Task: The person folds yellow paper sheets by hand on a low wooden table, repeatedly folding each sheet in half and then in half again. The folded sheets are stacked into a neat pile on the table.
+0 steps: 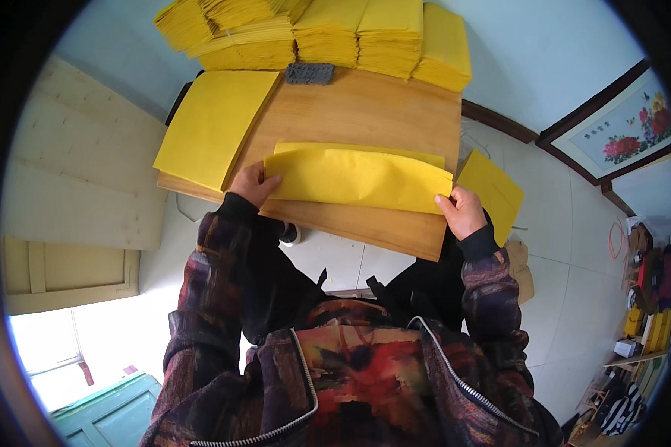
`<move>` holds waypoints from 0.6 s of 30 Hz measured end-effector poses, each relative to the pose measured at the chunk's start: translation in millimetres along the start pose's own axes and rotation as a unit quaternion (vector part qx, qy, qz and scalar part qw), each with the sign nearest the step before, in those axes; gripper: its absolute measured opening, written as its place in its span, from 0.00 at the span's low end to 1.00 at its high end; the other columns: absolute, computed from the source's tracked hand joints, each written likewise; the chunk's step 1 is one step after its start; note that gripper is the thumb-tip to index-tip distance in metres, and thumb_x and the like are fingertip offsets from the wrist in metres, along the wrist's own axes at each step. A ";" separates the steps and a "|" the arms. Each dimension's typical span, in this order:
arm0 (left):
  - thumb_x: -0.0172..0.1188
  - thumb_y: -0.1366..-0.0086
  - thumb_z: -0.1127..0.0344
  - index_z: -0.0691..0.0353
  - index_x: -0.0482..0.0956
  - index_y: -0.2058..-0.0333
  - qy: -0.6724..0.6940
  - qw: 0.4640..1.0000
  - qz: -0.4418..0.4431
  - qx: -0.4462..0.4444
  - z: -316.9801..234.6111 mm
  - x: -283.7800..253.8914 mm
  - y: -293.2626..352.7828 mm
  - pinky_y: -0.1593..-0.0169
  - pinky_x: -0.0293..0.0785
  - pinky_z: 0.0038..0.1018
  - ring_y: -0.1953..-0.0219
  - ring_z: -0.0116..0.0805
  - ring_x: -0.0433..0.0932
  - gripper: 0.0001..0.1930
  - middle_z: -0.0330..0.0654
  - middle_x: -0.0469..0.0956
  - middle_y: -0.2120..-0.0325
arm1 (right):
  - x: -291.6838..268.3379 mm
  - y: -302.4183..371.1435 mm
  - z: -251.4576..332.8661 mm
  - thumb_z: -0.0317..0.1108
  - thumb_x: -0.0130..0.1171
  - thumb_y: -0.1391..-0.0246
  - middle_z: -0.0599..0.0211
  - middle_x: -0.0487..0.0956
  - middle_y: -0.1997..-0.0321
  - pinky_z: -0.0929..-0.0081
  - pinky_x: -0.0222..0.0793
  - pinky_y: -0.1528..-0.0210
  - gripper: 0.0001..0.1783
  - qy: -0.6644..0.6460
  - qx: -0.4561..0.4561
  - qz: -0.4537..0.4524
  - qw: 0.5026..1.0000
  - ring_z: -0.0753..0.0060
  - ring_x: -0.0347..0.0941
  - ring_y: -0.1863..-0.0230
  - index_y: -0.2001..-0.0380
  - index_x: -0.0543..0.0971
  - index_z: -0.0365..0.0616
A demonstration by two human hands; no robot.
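A folded yellow sheet (358, 179), of paper or thin felt, spans both my hands near the front edge of the wooden table (365, 112). Its near flap bulges slightly, and a second layer shows as a strip behind it. My left hand (254, 185) pinches the sheet's left end between thumb and fingers. At the right end, my right hand (462, 211) grips the corner with the thumb on top. To the left lies a neat pile of flat yellow sheets (215, 123).
Thick stacks of folded yellow pieces (328, 33) line the table's far side, with a small dark grey block (309, 73) before them. More yellow sheet (492, 194) lies beyond the right edge. A framed flower picture (619, 134) leans at right; pale boards (82, 149) stand left.
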State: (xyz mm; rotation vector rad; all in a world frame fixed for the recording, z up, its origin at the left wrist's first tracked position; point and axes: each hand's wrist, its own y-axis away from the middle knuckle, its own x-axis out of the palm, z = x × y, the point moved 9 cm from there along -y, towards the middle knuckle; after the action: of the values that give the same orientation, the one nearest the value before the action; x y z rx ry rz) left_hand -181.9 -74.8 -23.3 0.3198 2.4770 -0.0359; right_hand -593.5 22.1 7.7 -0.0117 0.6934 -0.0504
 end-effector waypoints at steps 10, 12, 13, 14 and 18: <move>0.63 0.44 0.62 0.68 0.76 0.70 -0.006 0.997 -0.070 -0.045 4.0 -1.0 2.0 0.76 0.63 0.28 0.81 0.28 0.66 0.13 0.39 0.68 0.85 | -7.1 -7.9 18.2 0.38 0.57 0.46 0.46 0.73 0.78 0.60 0.65 0.72 0.16 0.133 0.053 -0.019 0.989 0.45 0.71 0.74 0.77 0.72 0.34; 0.64 0.45 0.62 0.68 0.76 0.70 -0.015 0.997 -0.072 -0.033 1.6 -1.9 2.6 0.76 0.62 0.28 0.82 0.27 0.66 0.13 0.38 0.68 0.86 | -7.5 -5.9 17.2 0.39 0.57 0.46 0.46 0.74 0.77 0.58 0.65 0.71 0.17 0.153 0.069 -0.019 0.986 0.43 0.71 0.73 0.78 0.72 0.35; 0.64 0.45 0.62 0.68 0.75 0.70 -0.010 0.997 -0.065 -0.049 3.7 -0.8 3.6 0.77 0.62 0.28 0.82 0.27 0.65 0.13 0.38 0.68 0.86 | -7.6 -4.5 16.8 0.40 0.56 0.46 0.46 0.74 0.77 0.57 0.66 0.71 0.17 0.152 0.075 -0.022 0.985 0.43 0.72 0.72 0.78 0.73 0.35; 0.64 0.45 0.62 0.68 0.76 0.70 -0.023 0.996 -0.074 -0.039 0.2 -2.6 3.7 0.77 0.62 0.28 0.82 0.27 0.65 0.13 0.38 0.68 0.86 | -8.2 -3.4 16.1 0.41 0.56 0.46 0.46 0.75 0.76 0.57 0.66 0.70 0.17 0.152 0.082 -0.026 0.985 0.43 0.72 0.71 0.78 0.73 0.35; 0.65 0.46 0.62 0.67 0.76 0.65 -0.052 0.993 -0.087 -0.058 -8.1 -6.1 7.1 0.78 0.62 0.27 0.83 0.26 0.66 0.15 0.38 0.69 0.87 | -5.6 -2.5 13.6 0.44 0.52 0.46 0.51 0.78 0.73 0.51 0.68 0.67 0.17 0.182 0.103 -0.023 0.978 0.44 0.75 0.68 0.77 0.76 0.40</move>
State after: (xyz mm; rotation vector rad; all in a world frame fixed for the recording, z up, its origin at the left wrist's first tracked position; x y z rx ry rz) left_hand -180.3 -68.4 -12.9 0.0515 2.3855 0.0188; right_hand -589.2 19.8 21.8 0.1851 1.0517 -0.1723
